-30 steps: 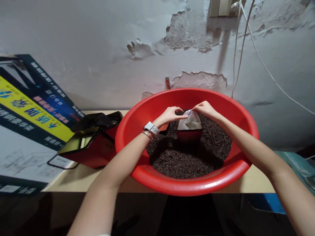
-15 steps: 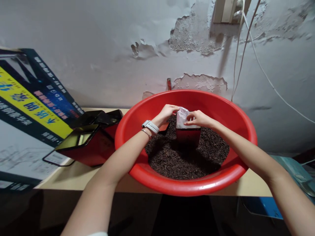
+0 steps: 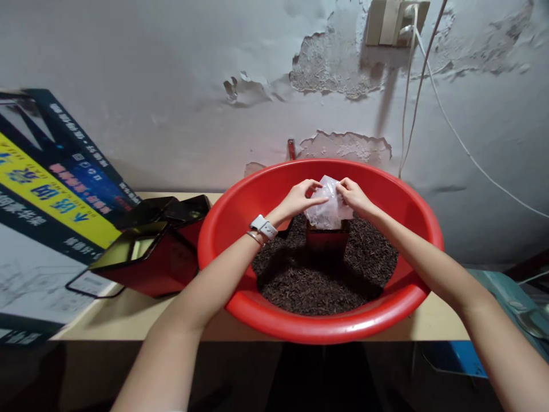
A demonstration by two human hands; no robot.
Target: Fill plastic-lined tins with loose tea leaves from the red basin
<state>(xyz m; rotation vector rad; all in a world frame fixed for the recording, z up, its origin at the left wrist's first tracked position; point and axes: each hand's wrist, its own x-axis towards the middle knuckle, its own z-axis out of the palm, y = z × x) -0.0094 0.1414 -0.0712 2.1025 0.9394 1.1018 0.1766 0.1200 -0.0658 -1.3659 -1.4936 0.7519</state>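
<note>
On the table against the wall, the basin sits at centre with loose tea leaves in it and a tin standing among them, while two open tins lie just left of it, before a leaning printed box.

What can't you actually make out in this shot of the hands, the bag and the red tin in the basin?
Head view only:
- Inside of the clear plastic bag: crumpled between the left hand and right hand, contents unreadable.
- Red tin: its mouth is covered by the bag, its base sunk in the dark tea leaves.
- Red basin: depth hidden by the leaves.
- Printed box: cut by the left edge.
</note>
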